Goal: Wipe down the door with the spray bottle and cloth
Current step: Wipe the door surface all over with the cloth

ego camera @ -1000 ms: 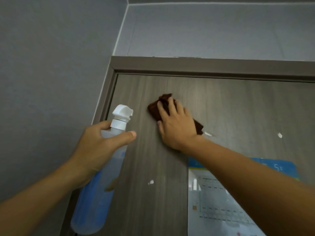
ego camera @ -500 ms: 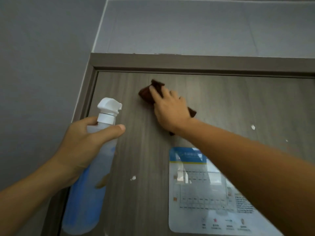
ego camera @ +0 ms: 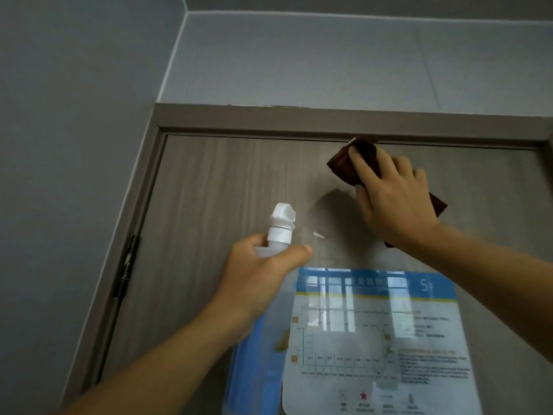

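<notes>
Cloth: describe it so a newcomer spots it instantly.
Start at the wood-grain door and follow its top edge, just under the frame. There the right hand presses a dark brown cloth flat against the panel, the only dark fabric among pale surfaces.

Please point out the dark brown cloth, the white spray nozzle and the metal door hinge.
Dark brown cloth (ego camera: 341,164), head view, its left corner.
White spray nozzle (ego camera: 282,215), head view, its top.
Metal door hinge (ego camera: 127,262), head view, its middle.
</notes>
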Motion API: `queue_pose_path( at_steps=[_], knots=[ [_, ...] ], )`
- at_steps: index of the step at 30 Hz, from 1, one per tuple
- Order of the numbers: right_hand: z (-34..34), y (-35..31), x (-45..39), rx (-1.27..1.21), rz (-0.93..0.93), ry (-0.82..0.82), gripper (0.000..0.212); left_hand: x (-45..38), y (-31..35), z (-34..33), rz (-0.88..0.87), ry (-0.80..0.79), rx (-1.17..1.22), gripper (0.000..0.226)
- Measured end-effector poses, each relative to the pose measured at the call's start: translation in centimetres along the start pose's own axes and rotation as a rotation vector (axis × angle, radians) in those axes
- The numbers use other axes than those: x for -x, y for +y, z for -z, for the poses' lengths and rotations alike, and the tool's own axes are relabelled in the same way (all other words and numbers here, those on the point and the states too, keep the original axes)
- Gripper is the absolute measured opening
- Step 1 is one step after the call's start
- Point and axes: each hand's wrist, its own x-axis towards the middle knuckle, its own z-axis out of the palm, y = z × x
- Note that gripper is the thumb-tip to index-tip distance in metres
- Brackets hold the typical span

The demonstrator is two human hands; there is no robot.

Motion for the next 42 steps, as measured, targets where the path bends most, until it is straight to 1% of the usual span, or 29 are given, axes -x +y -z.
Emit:
queue_pose_path(
  at_steps=[3, 12, 18, 21, 24, 26, 30, 34, 36, 39, 42],
  knots=[
    [-0.2, 0.0, 0.6, 0.026, 0.012, -0.019, 0.065, -0.2, -0.6, -1.2, 0.019, -0.029, 0.004, 0.018],
    [0.0, -0.2, 1.3, 0.054, 0.074, -0.073, 0.065, -0.8, -2.0, -3.0, 0.062, -0.028, -0.015, 0.017],
    [-0.2, 0.5, 1.7, 0.061, 0.073, -0.069, 0.065, -0.8, -2.2, -4.1, 0.038, -0.034, -0.088, 0.037],
    [-0.4, 0.8, 1.9, 0.07, 0.081, -0.07, 0.065, -1.0, -2.1, -4.3, 0.011, -0.025, -0.114, 0.031],
    [-0.4, 1.1, 2.2, 0.067, 0.089, -0.067, 0.064, -1.1, -2.3, -4.2, 0.026, 0.001, -0.053, 0.019],
    [-0.5, 1.2, 2.3, 0.045, 0.087, -0.07, 0.064, -1.0, -2.3, -4.1, 0.043, 0.001, -0.014, 0.016],
    [-0.9, 1.4, 2.6, -0.032, 0.093, -0.063, 0.063, -0.8, -2.4, -4.0, 0.059, 0.008, 0.002, 0.017],
    [-1.4, 1.3, 2.8, -0.11, 0.115, -0.07, 0.063, -0.8, -2.6, -3.6, 0.046, 0.005, -0.046, 0.02],
    [-1.6, 1.3, 2.9, -0.113, 0.125, -0.076, 0.064, -0.7, -2.5, -3.4, 0.038, 0.025, -0.044, 0.023],
    [-2.1, 1.2, 3.0, -0.107, 0.134, -0.074, 0.063, -0.6, -2.3, -3.1, 0.04, 0.051, -0.012, 0.018],
    [-3.2, 1.3, 2.5, -0.062, 0.129, -0.119, 0.062, -0.6, -2.1, -2.5, 0.049, 0.048, -0.007, 0.027]
  ],
)
